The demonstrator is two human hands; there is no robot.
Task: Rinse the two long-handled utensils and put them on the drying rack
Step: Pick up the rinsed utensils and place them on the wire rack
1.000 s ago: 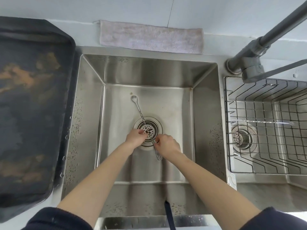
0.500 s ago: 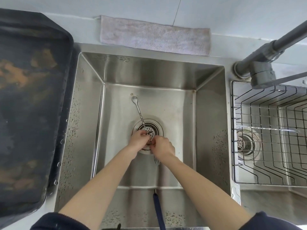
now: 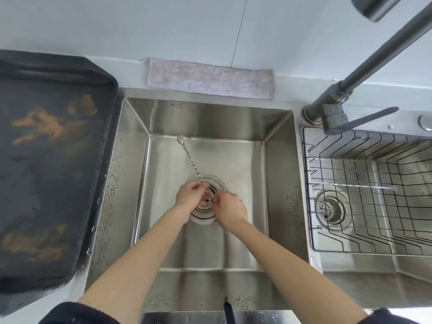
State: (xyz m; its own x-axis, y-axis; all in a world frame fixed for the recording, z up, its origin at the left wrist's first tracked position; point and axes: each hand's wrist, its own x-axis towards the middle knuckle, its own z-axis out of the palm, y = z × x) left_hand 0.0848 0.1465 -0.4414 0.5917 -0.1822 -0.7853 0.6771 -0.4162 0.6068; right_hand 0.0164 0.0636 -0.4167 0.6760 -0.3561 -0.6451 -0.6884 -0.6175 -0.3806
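A thin twisted-handle metal spoon (image 3: pixel 189 161) runs from its bowl near the back of the steel sink (image 3: pixel 133 174) down to the drain. Over the drain strainer (image 3: pixel 208 202), my left hand (image 3: pixel 190 194) and my right hand (image 3: pixel 230 208) both pinch the spoon's lower handle. Its lower end is hidden under my right hand. A second long twisted utensil (image 3: pixel 357 186) lies across the wire drying rack (image 3: pixel 311 206) in the right basin.
A dark wet tray (image 3: pixel 46 171) with brown stains covers the counter on the left. A grey cloth (image 3: pixel 210 78) lies behind the sink. The grey faucet (image 3: pixel 336 106) rises at the right, with its lever over the rack. A dark handle (image 3: pixel 229 311) pokes up at the sink's front edge.
My hands have closed in together on the spoon handle over the drain. The lower end that stuck out below my right hand is now covered. The view has tilted up.
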